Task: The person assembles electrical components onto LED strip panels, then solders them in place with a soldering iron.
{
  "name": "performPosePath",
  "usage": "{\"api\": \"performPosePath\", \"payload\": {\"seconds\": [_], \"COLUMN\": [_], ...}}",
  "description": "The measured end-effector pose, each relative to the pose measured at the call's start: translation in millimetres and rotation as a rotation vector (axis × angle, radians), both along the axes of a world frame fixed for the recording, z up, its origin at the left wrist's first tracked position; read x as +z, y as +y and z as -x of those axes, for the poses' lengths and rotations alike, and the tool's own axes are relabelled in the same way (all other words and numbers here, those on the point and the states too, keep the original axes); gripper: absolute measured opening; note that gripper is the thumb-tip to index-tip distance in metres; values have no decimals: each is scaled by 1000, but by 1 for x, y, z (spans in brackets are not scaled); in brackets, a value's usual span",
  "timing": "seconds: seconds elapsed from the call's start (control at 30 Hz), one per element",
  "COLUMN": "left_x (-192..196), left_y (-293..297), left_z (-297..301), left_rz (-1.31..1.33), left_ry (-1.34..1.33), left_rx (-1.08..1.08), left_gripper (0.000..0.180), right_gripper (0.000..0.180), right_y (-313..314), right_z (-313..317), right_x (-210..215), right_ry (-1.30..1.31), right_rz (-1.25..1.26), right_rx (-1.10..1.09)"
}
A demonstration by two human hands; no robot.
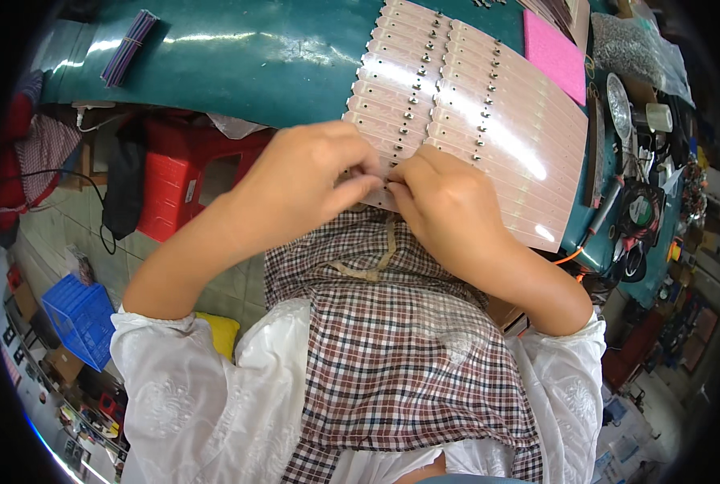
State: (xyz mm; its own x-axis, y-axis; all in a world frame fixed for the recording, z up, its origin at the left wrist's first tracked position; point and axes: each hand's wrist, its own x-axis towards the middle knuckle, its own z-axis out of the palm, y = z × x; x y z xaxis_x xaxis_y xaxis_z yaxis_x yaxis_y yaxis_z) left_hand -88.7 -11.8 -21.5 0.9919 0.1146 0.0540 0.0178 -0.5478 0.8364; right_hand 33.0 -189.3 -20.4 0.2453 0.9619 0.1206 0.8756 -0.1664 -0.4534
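A pale pink panel (529, 185) of narrow strips lies on the green tabletop, with two columns of small metal parts (483, 118) standing on it. My left hand (315, 169) is over the panel's near left corner, thumb and fingertips drawn together. Close beside it, my right hand (452, 198) rests on the panel, its fingers curled into a pinch. The fingertips of both hands nearly meet at the near end of the left column. Whatever they pinch is too small or too hidden to make out.
A pink foam sheet (555, 56) overlaps the panel's far right. Further right are a clear bag of small metal parts (634, 52), a white roll (658, 118) and a corded tool (606, 206). A bundle of purple sticks (128, 48) lies far left. A red stool (166, 181) stands below the table.
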Motion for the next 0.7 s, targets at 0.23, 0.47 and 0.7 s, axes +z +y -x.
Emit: {"api": "performPosePath", "payload": {"seconds": [0.23,0.47,0.7], "left_x": [-15,-14,-7], "left_y": [-21,-23,-24], "left_z": [6,4,4], "left_rz": [-112,-211,-290], "left_ry": [7,0,66], "left_rx": [5,-36,-40], "left_gripper": [12,12,13], "right_gripper": [10,7,7], "right_y": [-27,-80,-124], "right_z": [-35,-70,-83], "right_x": [41,40,26], "right_ry": [181,114,94], "right_rz": [-72,-74,-34], "right_rx": [-250,-497,-674]}}
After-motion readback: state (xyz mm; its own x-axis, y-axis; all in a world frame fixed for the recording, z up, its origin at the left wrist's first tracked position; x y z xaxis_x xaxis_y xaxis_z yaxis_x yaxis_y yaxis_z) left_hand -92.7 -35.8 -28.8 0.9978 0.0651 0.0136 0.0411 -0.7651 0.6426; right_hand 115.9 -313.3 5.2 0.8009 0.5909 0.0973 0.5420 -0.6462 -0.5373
